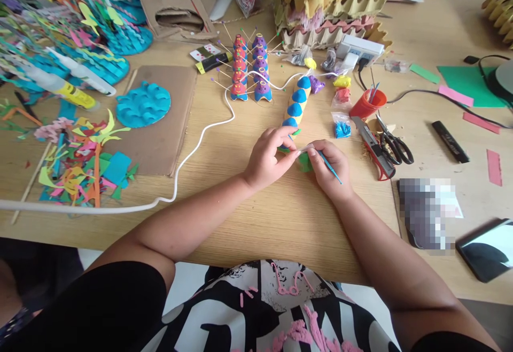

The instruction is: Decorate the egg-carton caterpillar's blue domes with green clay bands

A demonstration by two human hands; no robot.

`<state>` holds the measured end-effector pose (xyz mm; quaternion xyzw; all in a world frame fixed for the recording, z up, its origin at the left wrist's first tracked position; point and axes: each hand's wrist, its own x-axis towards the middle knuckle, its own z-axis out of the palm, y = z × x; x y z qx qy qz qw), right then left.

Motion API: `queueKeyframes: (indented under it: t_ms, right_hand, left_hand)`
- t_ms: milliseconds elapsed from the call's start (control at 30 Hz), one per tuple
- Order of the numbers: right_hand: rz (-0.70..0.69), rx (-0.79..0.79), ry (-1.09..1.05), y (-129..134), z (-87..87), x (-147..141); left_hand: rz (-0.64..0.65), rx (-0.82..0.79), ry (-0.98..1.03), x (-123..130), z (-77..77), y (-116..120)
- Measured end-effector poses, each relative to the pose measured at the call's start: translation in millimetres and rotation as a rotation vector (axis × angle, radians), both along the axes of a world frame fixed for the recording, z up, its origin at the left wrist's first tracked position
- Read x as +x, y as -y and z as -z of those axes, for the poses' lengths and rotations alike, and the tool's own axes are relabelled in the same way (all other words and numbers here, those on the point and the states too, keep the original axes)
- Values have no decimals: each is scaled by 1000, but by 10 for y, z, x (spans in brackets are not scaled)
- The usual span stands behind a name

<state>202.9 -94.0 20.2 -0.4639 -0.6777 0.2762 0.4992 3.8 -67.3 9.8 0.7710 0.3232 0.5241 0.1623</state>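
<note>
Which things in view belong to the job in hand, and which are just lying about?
Seemingly in the job:
thin blue tool, in the right hand
blue-and-yellow bumpy strip, beside the left hand

Probably just lying about:
paper scraps
scissors
green sheet

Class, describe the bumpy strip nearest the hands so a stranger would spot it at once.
On the wooden table, find the left hand. Just beyond it, partly hidden, runs a bumpy strip. Blue domes on a yellow body set it apart from the red strip and purple strip to its left.
</note>
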Motion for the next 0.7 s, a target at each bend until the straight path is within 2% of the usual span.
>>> queueKeyframes:
  t_ms: [167,267,400,467,533,633,700]
  right_hand:
    - [211,30,92,-119,49,183]
    - [378,32,39,-213,115,293]
    - [474,228,7,-224,110,316]
    - [447,293,91,-172,61,265]
    - [343,317,194,-102,6,184]
    - [161,256,286,-3,-48,54]
    - [100,237,317,39,-55,-9]
  left_hand:
    - [-109,-149,129,-51,31,-55]
    - [-145,-187,173,-87,30,-93]
    - [-104,-187,208,-104,8,-103]
    - [-79,-181,214,-101,-8,-91]
    - [-47,-153,199,-95,-27,-76]
    - [-8,-112,110,-88,-58,-51]
    - [11,-91,31,-89,-74,-32]
